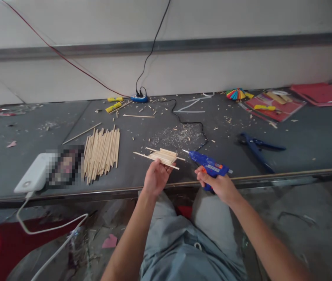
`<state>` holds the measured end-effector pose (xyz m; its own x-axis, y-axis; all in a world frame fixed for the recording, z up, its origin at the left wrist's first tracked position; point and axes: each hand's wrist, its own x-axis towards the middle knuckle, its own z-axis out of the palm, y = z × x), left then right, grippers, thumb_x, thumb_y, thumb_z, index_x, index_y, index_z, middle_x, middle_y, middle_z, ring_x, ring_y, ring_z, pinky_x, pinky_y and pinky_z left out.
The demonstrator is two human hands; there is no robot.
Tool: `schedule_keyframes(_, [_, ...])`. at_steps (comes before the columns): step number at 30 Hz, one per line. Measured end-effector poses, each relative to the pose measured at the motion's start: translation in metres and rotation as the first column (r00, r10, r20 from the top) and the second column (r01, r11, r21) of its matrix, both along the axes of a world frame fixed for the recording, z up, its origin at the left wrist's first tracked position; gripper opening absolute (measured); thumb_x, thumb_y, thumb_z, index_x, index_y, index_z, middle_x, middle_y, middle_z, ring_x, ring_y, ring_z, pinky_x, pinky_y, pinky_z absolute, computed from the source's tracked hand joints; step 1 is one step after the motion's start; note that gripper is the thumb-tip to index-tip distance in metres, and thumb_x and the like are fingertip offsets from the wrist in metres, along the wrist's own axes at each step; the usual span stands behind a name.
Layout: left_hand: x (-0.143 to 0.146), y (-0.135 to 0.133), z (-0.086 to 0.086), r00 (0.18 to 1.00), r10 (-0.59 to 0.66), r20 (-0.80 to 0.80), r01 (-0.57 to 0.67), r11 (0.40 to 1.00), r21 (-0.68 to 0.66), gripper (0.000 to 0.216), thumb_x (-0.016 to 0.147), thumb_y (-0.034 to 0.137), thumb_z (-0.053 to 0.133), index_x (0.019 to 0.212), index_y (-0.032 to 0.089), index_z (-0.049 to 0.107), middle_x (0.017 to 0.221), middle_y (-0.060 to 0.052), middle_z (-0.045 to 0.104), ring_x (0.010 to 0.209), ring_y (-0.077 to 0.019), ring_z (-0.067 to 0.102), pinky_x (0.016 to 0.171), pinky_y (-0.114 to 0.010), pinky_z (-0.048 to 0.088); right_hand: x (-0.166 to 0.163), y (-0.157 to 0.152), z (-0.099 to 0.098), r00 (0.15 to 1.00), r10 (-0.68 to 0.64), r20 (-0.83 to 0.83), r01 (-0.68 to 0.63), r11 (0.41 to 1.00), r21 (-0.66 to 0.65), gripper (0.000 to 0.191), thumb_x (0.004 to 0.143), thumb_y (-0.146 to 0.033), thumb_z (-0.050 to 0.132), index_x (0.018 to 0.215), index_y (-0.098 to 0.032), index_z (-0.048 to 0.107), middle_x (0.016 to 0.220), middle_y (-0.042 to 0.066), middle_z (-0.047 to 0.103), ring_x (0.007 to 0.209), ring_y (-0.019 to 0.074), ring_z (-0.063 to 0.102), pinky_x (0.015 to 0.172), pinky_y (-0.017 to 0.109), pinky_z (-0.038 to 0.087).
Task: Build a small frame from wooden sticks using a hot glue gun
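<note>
In my left hand is a small frame of wooden sticks, held from below near the table's front edge. Two longer sticks stick out past its sides. My right hand is wrapped round the handle of a blue hot glue gun, whose metal nozzle points left toward the frame without touching it. A glue stick end shows at the gun's back. To the left lies a pile of wooden sticks, with a single stick slanting behind it.
Blue cutters lie at the right. A blue power socket with cords sits by the wall. Glue scraps and stick offcuts litter the middle. A white power bank with a cable stands left; red sheets lie far right.
</note>
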<state>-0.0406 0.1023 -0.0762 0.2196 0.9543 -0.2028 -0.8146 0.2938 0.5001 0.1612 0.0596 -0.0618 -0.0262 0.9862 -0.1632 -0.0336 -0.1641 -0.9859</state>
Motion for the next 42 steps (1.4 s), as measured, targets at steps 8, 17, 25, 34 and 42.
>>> schedule_keyframes(8, [-0.006, 0.013, -0.008, 0.999, 0.021, -0.034, -0.021, 1.000, -0.013, 0.027, 0.082, 0.028, 0.055, 0.106, 0.018, 0.062, 0.106, -0.006, 0.068, 0.100, -0.0220, 0.061, 0.091, -0.039, 0.045, -0.002, 0.015, -0.005, 0.996, 0.057, 0.066, -0.049, 0.993, -0.111, 0.035, 0.069, -0.049, 0.069, 0.076, -0.017, 0.059, 0.056, -0.002, 0.058, 0.047, 0.0099, 0.049, 0.050, 0.025, 0.041])
schedule_keyframes(17, [-0.007, 0.028, -0.010, 0.997, 0.012, -0.082, -0.016, 0.998, -0.055, 0.032, 0.083, 0.030, 0.054, 0.110, 0.015, 0.061, 0.108, -0.009, 0.067, 0.100, -0.0241, 0.062, 0.085, -0.037, 0.049, 0.007, 0.040, -0.009, 0.983, 0.092, 0.159, -0.064, 0.983, -0.172, 0.034, 0.073, -0.051, 0.063, 0.070, -0.019, 0.055, 0.043, -0.006, 0.052, 0.038, 0.0112, 0.049, 0.047, 0.025, 0.042])
schedule_keyframes(25, [-0.003, 0.031, -0.012, 0.993, 0.031, -0.114, -0.040, 0.996, -0.078, 0.032, 0.081, 0.028, 0.058, 0.110, 0.016, 0.061, 0.102, -0.007, 0.070, 0.101, -0.0243, 0.062, 0.091, -0.038, 0.047, 0.016, 0.052, -0.029, 0.969, 0.118, 0.218, -0.063, 0.968, -0.242, 0.034, 0.071, -0.051, 0.065, 0.070, -0.018, 0.060, 0.048, -0.001, 0.059, 0.048, 0.0147, 0.056, 0.054, 0.027, 0.045])
schedule_keyframes(34, [-0.004, 0.028, -0.016, 0.991, 0.021, -0.136, -0.031, 0.997, -0.077, 0.031, 0.081, 0.027, 0.059, 0.110, 0.016, 0.062, 0.104, -0.008, 0.069, 0.106, -0.0257, 0.060, 0.094, -0.039, 0.045, 0.012, 0.047, -0.035, 0.963, 0.075, 0.260, -0.001, 0.962, -0.275, 0.034, 0.069, -0.052, 0.065, 0.064, -0.018, 0.062, 0.045, 0.000, 0.059, 0.046, 0.0154, 0.056, 0.049, 0.026, 0.045])
schedule_keyframes(42, [-0.003, 0.029, -0.014, 0.988, 0.036, -0.151, -0.051, 0.994, -0.101, 0.036, 0.081, 0.027, 0.059, 0.114, 0.016, 0.060, 0.107, -0.009, 0.069, 0.107, -0.0265, 0.060, 0.095, -0.041, 0.045, 0.008, 0.048, -0.027, 0.954, 0.050, 0.296, 0.044, 0.951, -0.305, 0.030, 0.065, -0.049, 0.067, 0.065, -0.019, 0.063, 0.047, -0.001, 0.060, 0.044, 0.0166, 0.058, 0.046, 0.027, 0.046])
